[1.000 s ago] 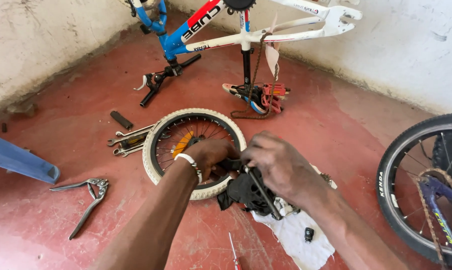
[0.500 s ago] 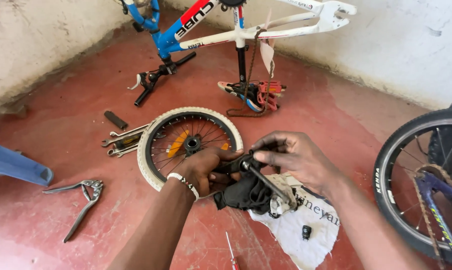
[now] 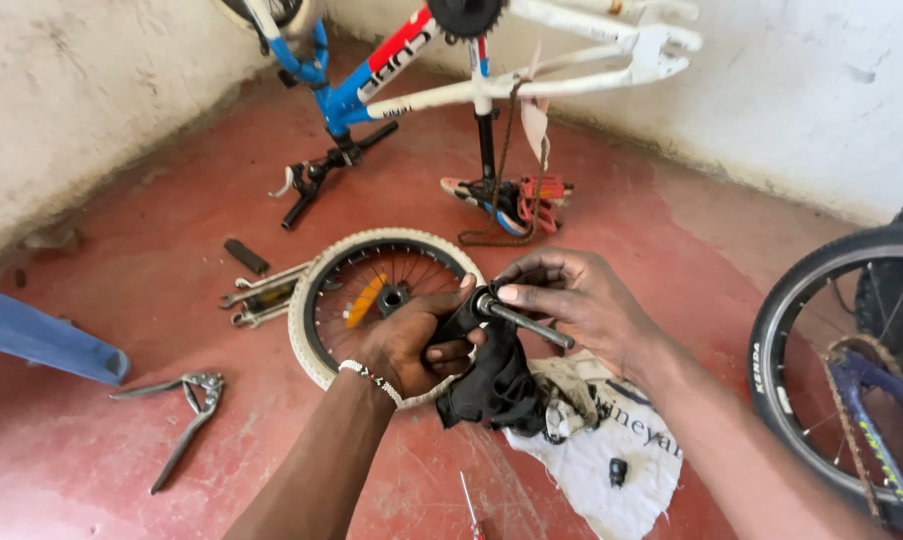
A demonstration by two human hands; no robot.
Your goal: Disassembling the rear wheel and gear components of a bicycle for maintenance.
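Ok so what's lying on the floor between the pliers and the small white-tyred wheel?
In the head view, wrenches lie between the pliers and the wheel, beside its rim; otherwise bare red floor.

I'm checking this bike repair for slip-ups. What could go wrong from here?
The metal axle is pinched only by the right hand fingertips while the left hand rubs it with a black rag; it might slip and drop. A small black part lies loose on the white cloth and could get lost.
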